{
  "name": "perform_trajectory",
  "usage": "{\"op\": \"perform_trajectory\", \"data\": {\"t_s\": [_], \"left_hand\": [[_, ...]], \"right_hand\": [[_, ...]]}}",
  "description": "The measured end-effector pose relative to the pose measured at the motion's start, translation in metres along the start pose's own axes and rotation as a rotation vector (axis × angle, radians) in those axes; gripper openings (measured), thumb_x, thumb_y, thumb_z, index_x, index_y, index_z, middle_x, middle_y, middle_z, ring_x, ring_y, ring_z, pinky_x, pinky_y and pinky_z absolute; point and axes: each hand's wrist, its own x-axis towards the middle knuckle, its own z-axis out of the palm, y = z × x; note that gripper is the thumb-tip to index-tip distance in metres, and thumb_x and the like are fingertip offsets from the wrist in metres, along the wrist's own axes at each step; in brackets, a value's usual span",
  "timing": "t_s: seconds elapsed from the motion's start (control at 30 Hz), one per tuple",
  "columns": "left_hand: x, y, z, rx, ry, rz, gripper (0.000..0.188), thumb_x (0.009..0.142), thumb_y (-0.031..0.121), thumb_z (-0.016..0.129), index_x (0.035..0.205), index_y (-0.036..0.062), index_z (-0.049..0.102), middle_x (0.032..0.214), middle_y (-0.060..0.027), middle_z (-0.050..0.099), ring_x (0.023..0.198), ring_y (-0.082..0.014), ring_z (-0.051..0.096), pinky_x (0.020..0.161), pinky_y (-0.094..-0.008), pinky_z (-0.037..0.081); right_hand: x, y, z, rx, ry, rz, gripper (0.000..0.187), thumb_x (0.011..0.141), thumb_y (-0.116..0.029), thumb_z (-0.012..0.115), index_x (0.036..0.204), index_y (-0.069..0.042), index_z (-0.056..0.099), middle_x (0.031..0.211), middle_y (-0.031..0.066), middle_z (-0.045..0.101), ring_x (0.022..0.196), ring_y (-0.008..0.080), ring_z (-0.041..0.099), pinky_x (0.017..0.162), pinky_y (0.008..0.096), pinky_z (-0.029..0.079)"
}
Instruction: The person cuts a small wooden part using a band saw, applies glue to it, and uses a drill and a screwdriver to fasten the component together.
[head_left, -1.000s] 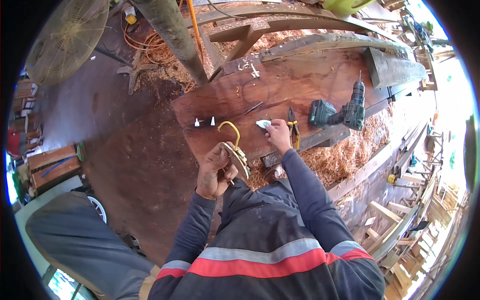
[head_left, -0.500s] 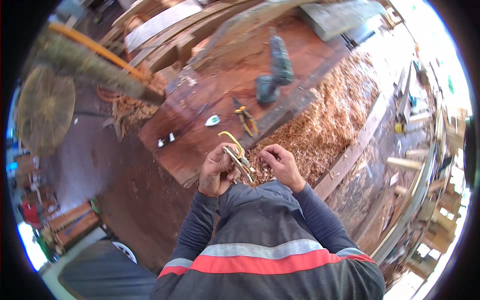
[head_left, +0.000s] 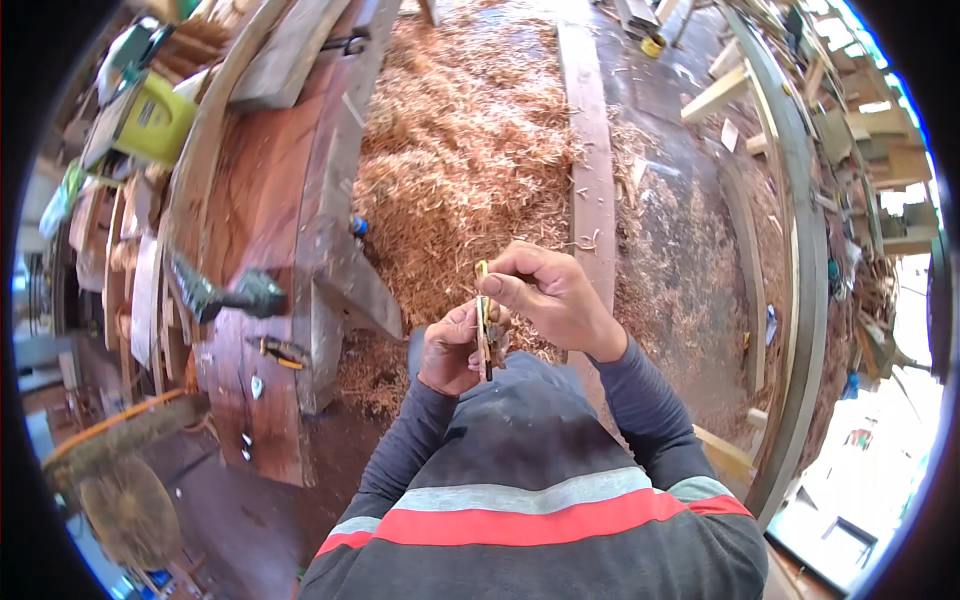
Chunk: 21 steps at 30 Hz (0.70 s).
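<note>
My left hand is closed on a small, thin flat part, held on edge in front of my lap. Its exact kind cannot be made out. From its upper end rises a yellow wire-like strip. Thumb and fingers of my right hand pinch that yellow strip just above the part. On the reddish wooden bench to my left lie a dark green cordless drill, yellow-handled pliers and a small white bottle-like item.
Curly wood shavings cover the ground ahead, bounded on the right by a long plank. A heavy beam edges the bench. Lumber lies at the right, and a yellow-green box stands far left.
My view has turned right, so the bench now sits farther left. My right hand, earlier apart from the flat part, has come over and taken hold of the yellow strip.
</note>
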Motion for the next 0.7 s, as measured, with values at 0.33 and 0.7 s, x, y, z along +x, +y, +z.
{"op": "perform_trajectory", "data": {"t_s": [0.33,0.7], "left_hand": [[0.179,0.016,0.013,0.007,-0.009,-0.228,0.036,0.092,0.024,0.069,0.116,-0.0014,0.058,0.087,-0.0077,0.063,0.05,-0.0097,0.047,0.043,-0.0211,0.037],[0.437,0.156,0.034,-0.369,-0.165,-0.212,0.03,0.085,0.016,0.068,0.11,0.0039,0.054,0.09,-0.0068,0.051,0.063,-0.0128,0.045,0.048,-0.0258,0.041]], "right_hand": [[0.065,0.037,-0.135,0.332,0.167,0.201,0.016,0.093,-0.014,0.074,0.096,0.001,0.069,0.087,-0.0011,0.066,0.08,0.0036,0.06,0.067,0.0212,0.048],[0.316,0.094,-0.272,0.223,0.432,0.338,0.019,0.098,-0.018,0.068,0.099,0.001,0.069,0.079,-0.0033,0.063,0.072,0.0024,0.054,0.061,0.0208,0.044]]}}
